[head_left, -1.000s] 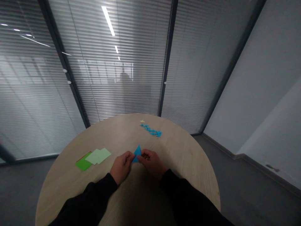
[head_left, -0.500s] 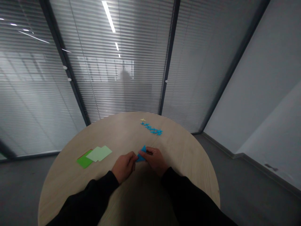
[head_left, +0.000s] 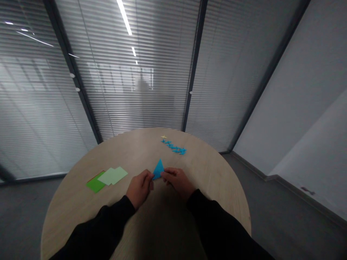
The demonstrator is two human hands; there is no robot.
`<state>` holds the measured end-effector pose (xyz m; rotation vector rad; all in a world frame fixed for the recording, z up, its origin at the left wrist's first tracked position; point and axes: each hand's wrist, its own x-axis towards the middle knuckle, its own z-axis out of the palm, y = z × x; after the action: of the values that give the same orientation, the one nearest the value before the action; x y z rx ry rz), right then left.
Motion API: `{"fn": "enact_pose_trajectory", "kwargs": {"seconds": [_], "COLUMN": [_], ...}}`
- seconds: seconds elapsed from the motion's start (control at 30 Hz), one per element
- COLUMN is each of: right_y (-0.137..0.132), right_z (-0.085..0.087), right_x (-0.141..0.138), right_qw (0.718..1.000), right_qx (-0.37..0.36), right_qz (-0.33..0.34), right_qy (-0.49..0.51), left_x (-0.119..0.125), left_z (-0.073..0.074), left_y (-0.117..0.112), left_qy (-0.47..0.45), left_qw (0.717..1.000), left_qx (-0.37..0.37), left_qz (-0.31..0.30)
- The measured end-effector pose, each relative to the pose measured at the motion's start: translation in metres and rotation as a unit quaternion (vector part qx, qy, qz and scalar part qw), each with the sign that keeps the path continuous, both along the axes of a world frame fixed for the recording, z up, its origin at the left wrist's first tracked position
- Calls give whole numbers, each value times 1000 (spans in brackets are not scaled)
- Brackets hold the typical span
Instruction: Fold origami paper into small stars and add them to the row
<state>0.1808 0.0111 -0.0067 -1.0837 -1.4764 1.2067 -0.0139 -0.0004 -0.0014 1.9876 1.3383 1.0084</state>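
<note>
Surface: round wooden table (head_left: pixel 211 182)
Left hand (head_left: pixel 139 188): curled, pinching a blue paper triangle (head_left: pixel 158 170)
Right hand (head_left: pixel 177 182): curled, pinching the triangle's other side

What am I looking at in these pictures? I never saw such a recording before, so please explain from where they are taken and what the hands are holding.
All three pictures come from one camera worn on a person's head, looking forward and down. There is no machine here: the arms in black sleeves at the bottom belong to the person wearing the camera. Their left hand and right hand hold a blue paper triangle between them, over a round wooden table. To the left of the hands lie a green sheet and pale green papers, which partly cover it. Farther away is a row of small blue paper pieces, with a tiny yellow piece at its end. Behind the table are glass walls with blinds.
</note>
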Motion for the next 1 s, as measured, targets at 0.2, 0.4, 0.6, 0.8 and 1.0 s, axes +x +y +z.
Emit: {"fn": "enact_pose_trajectory", "kwargs": {"seconds": [0.2, 0.4, 0.6, 0.8, 1.0], "right_y": [-1, 2, 0, -2, -3], "right_z": [-6, -11, -10, -6, -4], "right_x": [-2, 0, -3, -2, -1], "right_qw": [995, 986, 983, 986, 983], "right_qx": [58, 96, 107, 106, 121], "right_qz": [-40, -92, -101, -90, -69], "right_qy": [-64, -97, -110, -93, -117], "left_x": [3, 5, 5, 6, 6], "left_z": [-4, -9, -8, -6, -6], "left_y": [2, 2, 2, -2, -3], "left_qy": [-23, -15, -24, -33, -148], "left_qw": [1000, 995, 998, 993, 984], "left_qx": [15, 102, 15, -4, -64], "left_qz": [8, -10, -50, -113, -73]}}
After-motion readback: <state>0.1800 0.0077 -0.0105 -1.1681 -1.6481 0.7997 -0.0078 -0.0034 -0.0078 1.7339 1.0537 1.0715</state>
